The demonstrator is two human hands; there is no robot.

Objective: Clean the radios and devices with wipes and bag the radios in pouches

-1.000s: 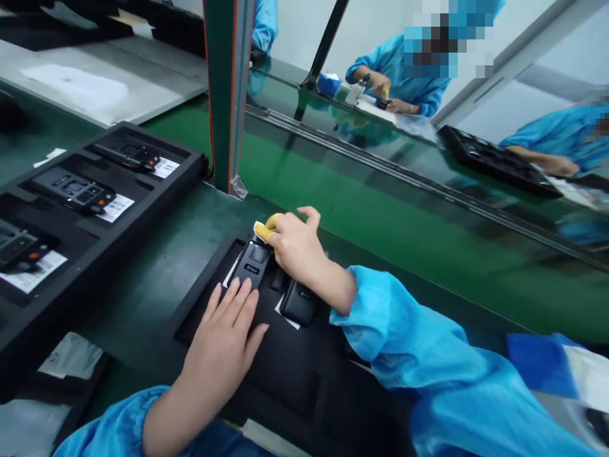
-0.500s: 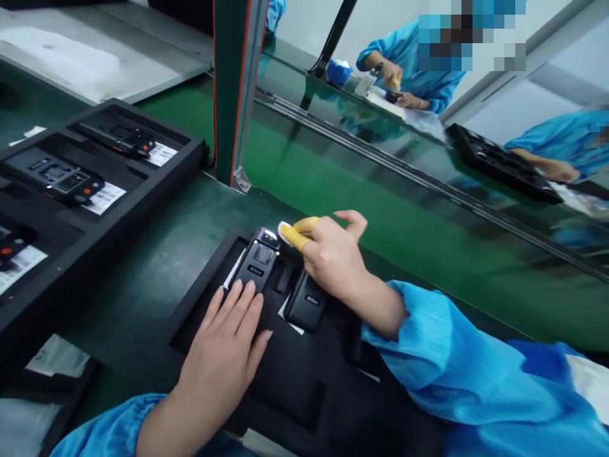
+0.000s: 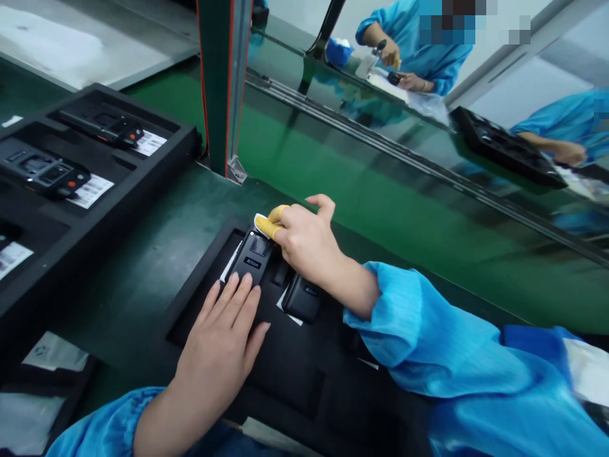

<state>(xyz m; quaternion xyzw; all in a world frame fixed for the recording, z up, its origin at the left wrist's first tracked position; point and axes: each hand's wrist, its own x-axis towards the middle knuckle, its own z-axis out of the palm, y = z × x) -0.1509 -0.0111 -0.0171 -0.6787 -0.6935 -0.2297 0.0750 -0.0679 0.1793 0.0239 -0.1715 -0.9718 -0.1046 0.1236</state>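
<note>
A black handheld device marked "Riton" (image 3: pixel 255 249) lies in the black foam tray (image 3: pixel 190 311). My left hand (image 3: pixel 219 336) rests flat with its fingers stretched over the device's lower end. At the device's top end is my right hand (image 3: pixel 307 241), with yellow finger cots on two fingers. Those fingers pinch a small white cloth (image 3: pixel 259 222) against the top of the device. A second black device (image 3: pixel 299 301) sits to the right in the same tray, partly hidden by my right hand. White paper slips show beside both devices.
At the left stands another black tray (image 3: pixel 143 171) holding several devices with white labels. A green post (image 3: pixel 216 89) rises behind the bench beside a low green partition (image 3: pixel 333 158). Beyond it, co-workers in blue sleeves work near a black tray (image 3: pixel 504 149).
My right hand has moved left and brought the white cloth onto the device's top end. My left hand stays on the device. The whole view has shifted slightly.
</note>
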